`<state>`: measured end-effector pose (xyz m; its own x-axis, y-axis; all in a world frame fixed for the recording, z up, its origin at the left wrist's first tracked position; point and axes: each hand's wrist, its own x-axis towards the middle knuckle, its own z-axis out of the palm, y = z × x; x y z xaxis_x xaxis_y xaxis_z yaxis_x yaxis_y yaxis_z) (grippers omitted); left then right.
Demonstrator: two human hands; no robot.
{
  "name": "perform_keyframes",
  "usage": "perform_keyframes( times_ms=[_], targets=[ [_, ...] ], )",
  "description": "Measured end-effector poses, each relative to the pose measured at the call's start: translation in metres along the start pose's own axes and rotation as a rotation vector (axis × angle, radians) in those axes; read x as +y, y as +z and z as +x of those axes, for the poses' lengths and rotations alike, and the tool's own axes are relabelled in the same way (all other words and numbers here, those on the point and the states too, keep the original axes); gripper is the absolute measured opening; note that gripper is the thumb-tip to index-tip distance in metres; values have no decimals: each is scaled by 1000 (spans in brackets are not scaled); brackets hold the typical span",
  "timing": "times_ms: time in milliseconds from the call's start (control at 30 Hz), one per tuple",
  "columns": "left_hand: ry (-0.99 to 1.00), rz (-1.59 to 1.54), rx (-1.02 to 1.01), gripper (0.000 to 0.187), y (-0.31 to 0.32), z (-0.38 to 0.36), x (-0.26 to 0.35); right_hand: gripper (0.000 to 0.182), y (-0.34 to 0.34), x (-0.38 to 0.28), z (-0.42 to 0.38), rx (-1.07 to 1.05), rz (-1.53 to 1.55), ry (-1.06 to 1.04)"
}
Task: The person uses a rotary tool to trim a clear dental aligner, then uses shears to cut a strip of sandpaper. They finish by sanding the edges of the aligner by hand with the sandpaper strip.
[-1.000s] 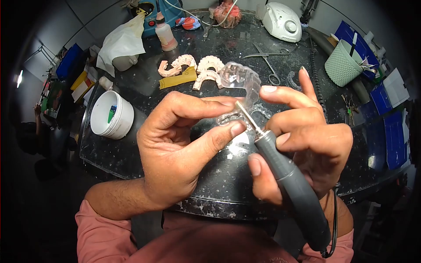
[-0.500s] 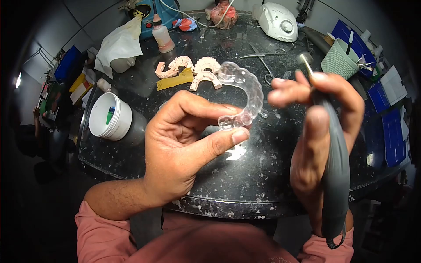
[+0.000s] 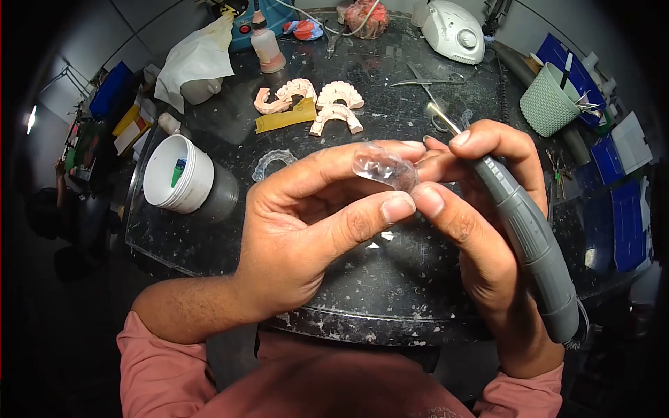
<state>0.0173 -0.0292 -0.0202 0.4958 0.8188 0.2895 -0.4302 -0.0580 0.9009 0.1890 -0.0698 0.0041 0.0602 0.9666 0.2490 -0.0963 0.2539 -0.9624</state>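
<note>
A clear dental aligner [image 3: 382, 168] is pinched between the thumb and fingers of my left hand [image 3: 306, 216]. My right hand [image 3: 491, 223] holds a grey rotary handpiece [image 3: 533, 244] between its index finger and palm, with the metal shank and bit pointing up and left. The right thumb and a fingertip also touch the right end of the aligner. Another clear aligner [image 3: 273, 164] lies on the table behind my left hand. Beyond it are pale dental models [image 3: 339, 95] and a strip of brown sandpaper [image 3: 284, 117].
On the black table [image 3: 376, 292] are a white tub [image 3: 182, 174], a pink-tinted bottle [image 3: 267, 50], scissors [image 3: 426, 82], a white control unit [image 3: 453, 33] and a green woven basket [image 3: 550, 101]. A white cloth [image 3: 196, 59] covers something at the back left.
My right hand has come left and its thumb and finger now touch the aligner. The aligner has turned and tilted, and the handpiece has swung so its bit points further left.
</note>
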Motion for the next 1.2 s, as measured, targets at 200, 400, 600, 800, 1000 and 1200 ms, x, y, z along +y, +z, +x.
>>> perform_keyframes(
  times_ms=[200,400,600,800,1000,1200],
  targets=[
    [-3,-65,21,26,-4,-2,-3,39,0,2,-1,-36,-31,-30],
    [-97,-32,-31,37,-16,1,-1,40,3,2,-4,-64,80,67],
    [9,57,-39,32,-7,2,-3,43,0,15,-2,-36,-142,-202],
    [37,178,-18,30,-2,-2,1,47,-26,-2,1,-94,-775,-791],
    [45,193,11,31,1,-6,2,44,-11,5,3,-258,-688,-811],
    [154,359,-12,32,-6,-4,-2,45,-12,6,5,-260,-690,-802]
  ],
)
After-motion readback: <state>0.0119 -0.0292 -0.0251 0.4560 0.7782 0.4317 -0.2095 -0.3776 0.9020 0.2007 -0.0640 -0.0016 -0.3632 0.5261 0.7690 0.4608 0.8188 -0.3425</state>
